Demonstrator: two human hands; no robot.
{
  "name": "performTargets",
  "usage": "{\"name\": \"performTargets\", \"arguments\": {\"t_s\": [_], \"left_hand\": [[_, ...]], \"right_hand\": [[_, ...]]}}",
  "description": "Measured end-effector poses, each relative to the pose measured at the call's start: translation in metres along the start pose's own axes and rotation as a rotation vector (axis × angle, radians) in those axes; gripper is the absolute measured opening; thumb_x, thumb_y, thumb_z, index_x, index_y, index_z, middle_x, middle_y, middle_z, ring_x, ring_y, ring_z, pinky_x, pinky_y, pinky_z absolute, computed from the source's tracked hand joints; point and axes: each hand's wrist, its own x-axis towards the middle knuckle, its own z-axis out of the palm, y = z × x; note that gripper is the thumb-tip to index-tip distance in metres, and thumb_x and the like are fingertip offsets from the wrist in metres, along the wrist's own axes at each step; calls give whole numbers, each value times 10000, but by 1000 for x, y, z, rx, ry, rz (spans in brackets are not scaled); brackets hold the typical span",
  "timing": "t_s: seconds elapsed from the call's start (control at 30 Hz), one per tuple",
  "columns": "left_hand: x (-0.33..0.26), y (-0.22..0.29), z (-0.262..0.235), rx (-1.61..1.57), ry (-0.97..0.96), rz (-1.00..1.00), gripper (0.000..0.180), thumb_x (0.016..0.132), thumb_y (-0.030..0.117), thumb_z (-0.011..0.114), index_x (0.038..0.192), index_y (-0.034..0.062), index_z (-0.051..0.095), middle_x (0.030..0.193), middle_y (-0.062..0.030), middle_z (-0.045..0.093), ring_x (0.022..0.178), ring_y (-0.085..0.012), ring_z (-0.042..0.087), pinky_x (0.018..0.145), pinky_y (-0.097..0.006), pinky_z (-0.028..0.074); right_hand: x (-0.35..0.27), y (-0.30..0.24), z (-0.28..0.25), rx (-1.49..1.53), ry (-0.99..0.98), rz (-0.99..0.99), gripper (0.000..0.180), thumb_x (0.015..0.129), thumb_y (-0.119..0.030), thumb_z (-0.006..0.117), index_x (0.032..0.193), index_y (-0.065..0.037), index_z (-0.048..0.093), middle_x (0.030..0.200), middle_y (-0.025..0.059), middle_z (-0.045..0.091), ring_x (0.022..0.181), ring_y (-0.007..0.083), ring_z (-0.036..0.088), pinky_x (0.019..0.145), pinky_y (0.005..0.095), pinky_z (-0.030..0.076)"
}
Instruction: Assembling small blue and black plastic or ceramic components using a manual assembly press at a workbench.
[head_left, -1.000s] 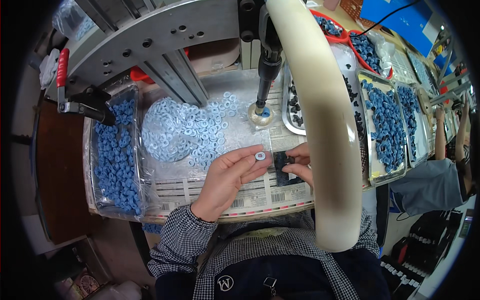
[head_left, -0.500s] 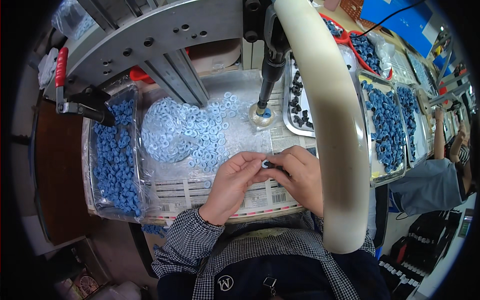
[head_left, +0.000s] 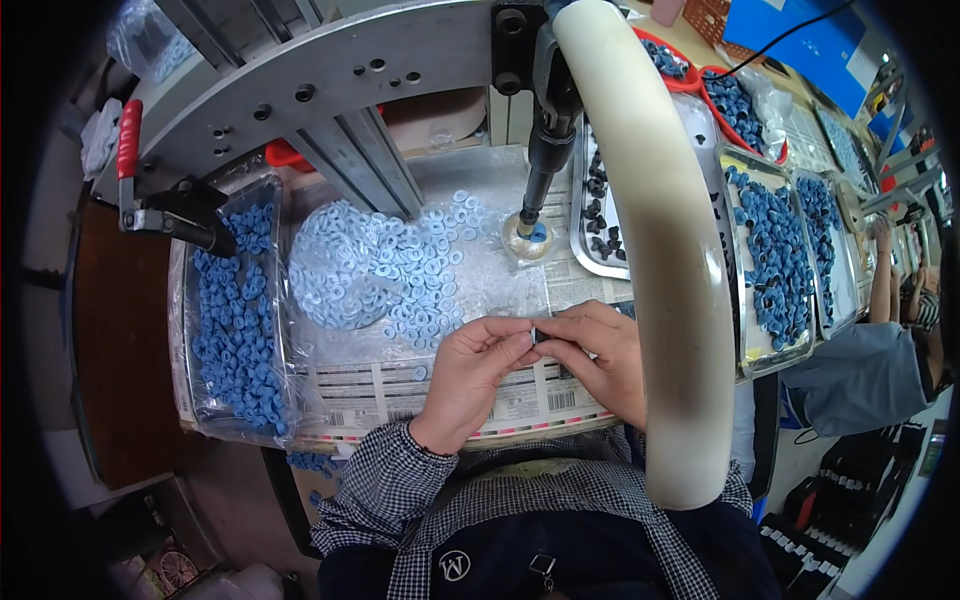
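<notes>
Small dark part (head_left: pixel 534 335) was pinched between the fingertips of the left hand (head_left: pixel 470 375) and right hand (head_left: pixel 598 355), held over the near edge of the desk (head_left: pixel 500 290), just near of the pale blue rings (head_left: pixel 380 270), both hands equally close.

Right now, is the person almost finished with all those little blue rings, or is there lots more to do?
Lots more, probably. Trays of dark blue pieces on the right may be finished ones, though that is a guess. In hand: the left hand and right hand pinch one small dark part together between their fingertips. Left to do: a big heap of pale blue rings and a tray of black parts wait untouched.
</notes>
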Motion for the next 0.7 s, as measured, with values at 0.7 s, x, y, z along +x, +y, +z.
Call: {"name": "performTargets", "arguments": {"t_s": [0.7], "left_hand": [[-35, 15, -22, -111, 41, -61, 140, 972, -21, 608, 1106, -50, 640, 1123, -145, 672, 1033, -211, 683, 917, -322, 593]], "right_hand": [[8, -30, 6, 55, -185, -63, 273, 828, -7, 774, 1090, 2, 697, 938, 98, 660, 804, 168, 683, 650, 297, 550]]}}
